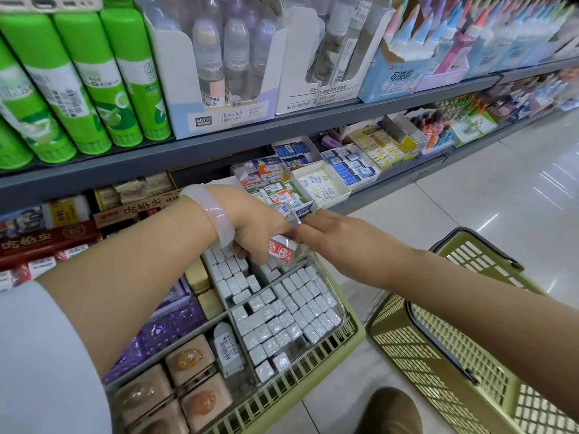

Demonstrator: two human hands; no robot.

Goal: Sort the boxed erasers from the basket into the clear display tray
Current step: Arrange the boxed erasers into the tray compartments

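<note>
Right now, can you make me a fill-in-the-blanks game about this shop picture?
1. The left hand holds a small red and ____ eraser box.
2. The clear tray sits on a green ____.
3. The left wrist wears a pale ____.
4. The tall glue sticks on the top shelf are ____.

Missing words: white; basket; bangle; green

A stationery shop — priced glue sticks (94,89) on shelves (250,133).

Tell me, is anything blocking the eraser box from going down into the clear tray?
Nothing visible blocks it. The left hand holds the eraser box right above a gap in the tray, between rows of white boxes. The right hand touches the tray's rim, beside that gap.
</note>
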